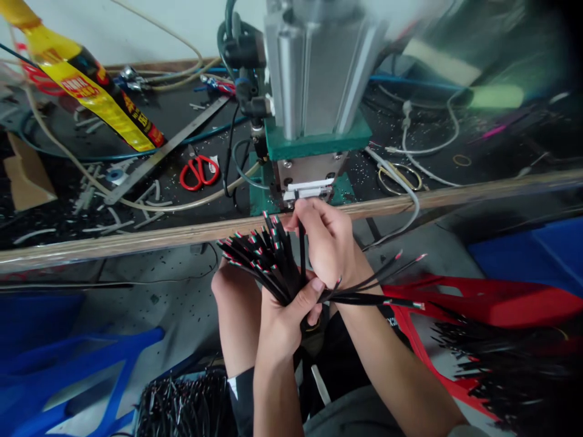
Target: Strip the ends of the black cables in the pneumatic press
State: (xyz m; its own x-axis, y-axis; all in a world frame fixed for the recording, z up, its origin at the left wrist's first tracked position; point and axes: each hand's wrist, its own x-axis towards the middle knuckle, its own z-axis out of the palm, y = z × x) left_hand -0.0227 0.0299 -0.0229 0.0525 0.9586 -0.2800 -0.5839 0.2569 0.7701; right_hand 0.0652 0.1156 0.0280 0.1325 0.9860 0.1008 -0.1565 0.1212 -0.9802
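Observation:
My left hand (286, 315) is closed round a bundle of black cables (268, 255) whose cut ends show red, white and green wires. Several cables stick out to the right under my right wrist. Above the bundle, my right hand (325, 233) pinches a single black cable (302, 252) near its end. The tip of that cable is at the white-edged slot of a pneumatic press (314, 176) with a green base. My right fingers partly cover the front of the slot.
On the bench lie red-handled scissors (199, 172), a steel ruler (168, 149), a yellow bottle (91, 85) and gold-handled scissors (399, 178). More black cables rest on a red stool (455, 297) at right and in a container (182, 403) below. A blue stool (91, 364) stands at left.

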